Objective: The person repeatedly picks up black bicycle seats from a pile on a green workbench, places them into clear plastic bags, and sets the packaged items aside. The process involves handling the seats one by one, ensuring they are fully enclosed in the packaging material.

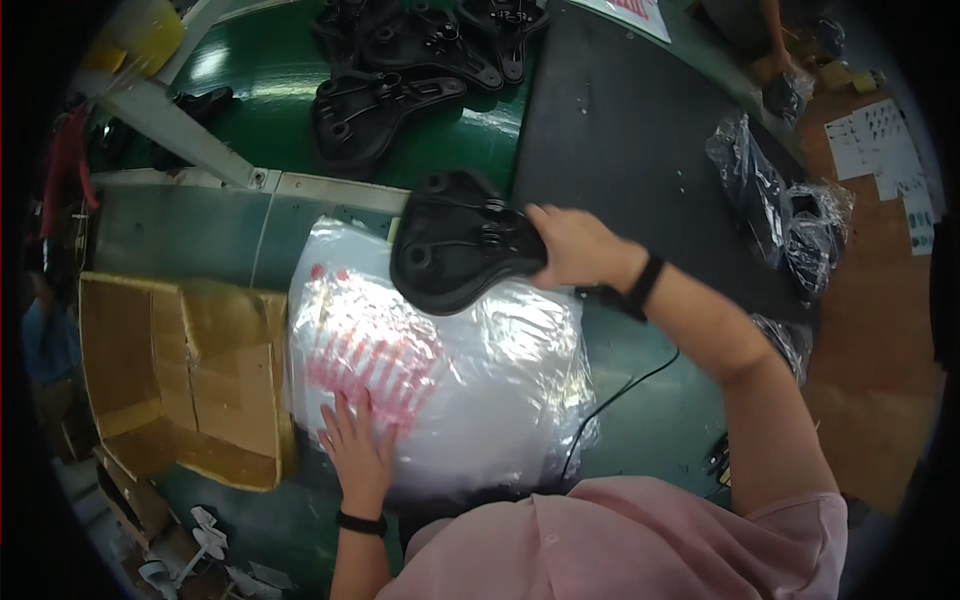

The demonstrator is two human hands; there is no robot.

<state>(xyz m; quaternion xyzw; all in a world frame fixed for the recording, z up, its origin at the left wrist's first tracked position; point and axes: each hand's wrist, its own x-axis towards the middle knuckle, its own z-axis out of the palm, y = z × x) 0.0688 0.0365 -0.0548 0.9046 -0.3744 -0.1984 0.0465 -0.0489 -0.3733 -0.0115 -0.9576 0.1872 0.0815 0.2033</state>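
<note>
Gripping one black saddle (455, 252), the right hand (570, 245) holds it above the clear bags (470, 370). The left hand (355, 450) lies flat and open on them. Four saddles (400, 70) lie on the belt beyond; one open carton (180, 370) sits left.

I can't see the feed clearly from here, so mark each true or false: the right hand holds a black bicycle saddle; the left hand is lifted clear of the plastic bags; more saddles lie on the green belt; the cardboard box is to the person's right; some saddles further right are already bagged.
1. The right hand holds a black bicycle saddle. True.
2. The left hand is lifted clear of the stack of clear plastic bags. False: it rests flat on them.
3. More black saddles lie on the green belt. True.
4. The open cardboard box is to the person's right. False: it is to the left.
5. Bagged saddles lie further right. True.
</note>
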